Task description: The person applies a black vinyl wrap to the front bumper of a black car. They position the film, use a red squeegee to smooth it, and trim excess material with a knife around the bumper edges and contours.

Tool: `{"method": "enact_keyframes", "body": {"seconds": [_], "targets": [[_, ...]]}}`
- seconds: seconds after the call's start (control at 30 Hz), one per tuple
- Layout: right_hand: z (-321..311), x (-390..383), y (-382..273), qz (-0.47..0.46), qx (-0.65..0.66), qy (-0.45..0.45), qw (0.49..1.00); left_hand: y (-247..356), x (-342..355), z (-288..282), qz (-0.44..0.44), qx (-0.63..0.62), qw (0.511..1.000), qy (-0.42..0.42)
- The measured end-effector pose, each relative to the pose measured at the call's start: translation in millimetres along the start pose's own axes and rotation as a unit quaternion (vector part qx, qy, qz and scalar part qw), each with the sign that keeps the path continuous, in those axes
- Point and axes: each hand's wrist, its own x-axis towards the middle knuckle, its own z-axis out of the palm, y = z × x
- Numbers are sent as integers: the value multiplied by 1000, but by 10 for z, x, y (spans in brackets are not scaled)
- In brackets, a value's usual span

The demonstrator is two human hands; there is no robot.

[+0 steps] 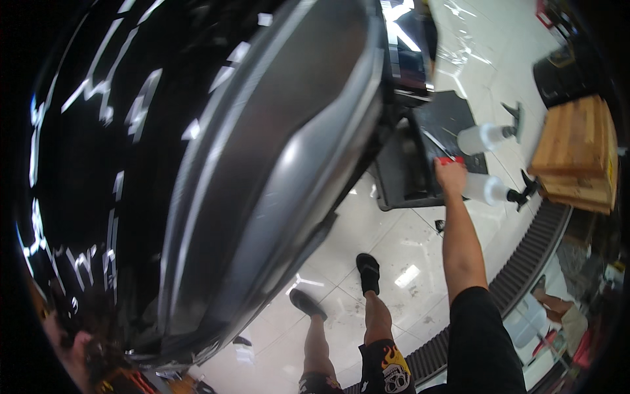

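Note:
My right hand (451, 176) reaches over a dark platform (447, 111) beside the glossy black car, fingers closed on a small red object (453, 159); a thin silvery tool lies against it. A white spray bottle (485, 186) with a black trigger lies just right of my hand, and another white bottle (479, 138) lies farther up. The car's curved grey-black trim (289, 157) fills the centre left. I cannot make out my left hand; a blurred skin-coloured patch at the lower left may be a reflection.
A wooden box (571, 151) and a black container (564, 72) stand at the right. A long dark grate (525, 246) crosses the tiled floor (420, 256). My legs and dark shoes show below the car's edge. Assorted items crowd the lower right.

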Motion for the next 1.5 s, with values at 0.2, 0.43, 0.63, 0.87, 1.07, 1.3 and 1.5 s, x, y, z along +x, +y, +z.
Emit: {"method": "enact_keyframes", "body": {"seconds": [0.2,0.43,0.63,0.87,1.07,1.3,1.5], "targets": [[383,-71,141,-200,-56,13,978,723,296,216,76,106,991,9],[633,542,368,-235,-113,12,965,1180,783,4,152,-119,981,23],[527,-23,156,-249,-123,34,960,1141,700,212,159,-130,979,3],[-212,-398,543,-204,80,-170,961,1135,739,262,177,-142,974,21],[-3052,-2722,-170,-184,528,-456,693,1111,828,-217,185,-144,971,50],[-4368,-4120,-1771,-446,412,-595,526,1000,815,-110,216,-153,961,75],[-4708,-5314,-2608,-588,169,-672,416,1076,843,-30,206,-165,961,88]]}}
